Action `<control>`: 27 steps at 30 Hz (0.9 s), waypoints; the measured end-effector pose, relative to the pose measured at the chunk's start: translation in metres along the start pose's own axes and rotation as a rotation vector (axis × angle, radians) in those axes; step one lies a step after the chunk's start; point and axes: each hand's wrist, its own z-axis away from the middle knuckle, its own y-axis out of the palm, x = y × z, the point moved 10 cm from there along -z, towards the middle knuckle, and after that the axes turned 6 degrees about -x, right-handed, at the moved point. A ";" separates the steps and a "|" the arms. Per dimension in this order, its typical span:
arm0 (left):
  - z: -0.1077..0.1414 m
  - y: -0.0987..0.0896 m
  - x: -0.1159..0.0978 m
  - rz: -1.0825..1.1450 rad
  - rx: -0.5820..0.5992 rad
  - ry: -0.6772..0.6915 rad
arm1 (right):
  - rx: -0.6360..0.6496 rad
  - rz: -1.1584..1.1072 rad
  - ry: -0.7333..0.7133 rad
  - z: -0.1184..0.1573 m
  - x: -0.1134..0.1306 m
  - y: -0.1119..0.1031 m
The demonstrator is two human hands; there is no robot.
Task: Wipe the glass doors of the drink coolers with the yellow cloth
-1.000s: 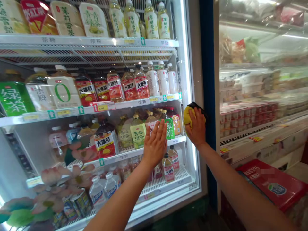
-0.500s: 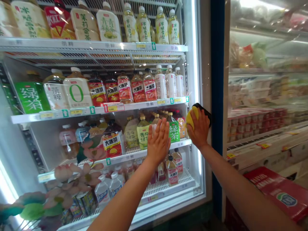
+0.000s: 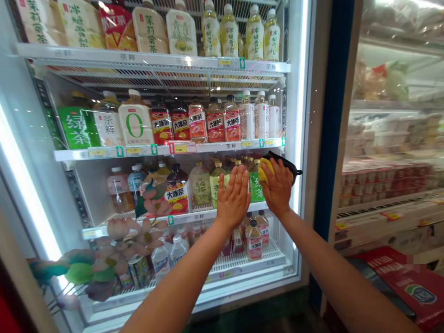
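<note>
My left hand (image 3: 233, 196) lies flat on the glass door of a drinks cooler, its fingers stretched upward and holding nothing. To its right, my right hand (image 3: 278, 187) presses a yellow cloth (image 3: 265, 170) with a black part (image 3: 286, 164) against the same glass. Behind the glass, near the hands, a bottle with a green label (image 3: 255, 187) and a light green bottle (image 3: 215, 182) stand on a shelf. Part of the cloth is hidden under my right fingers.
Shelves (image 3: 145, 151) of bottled drinks fill the cooler. Flower decorations (image 3: 147, 236) show on the glass at lower left. A dark blue post (image 3: 333, 138) stands right of the door, then an open chilled display (image 3: 388, 203) and a red box (image 3: 398, 286) at lower right.
My right hand has moved left with the cloth, closer to my left hand. The view has shifted, so the cooler appears farther right. My left hand stays flat on the glass.
</note>
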 end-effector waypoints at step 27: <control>0.064 -0.034 0.062 -0.007 0.045 -0.077 | 0.148 -0.001 0.095 0.023 0.044 0.021</control>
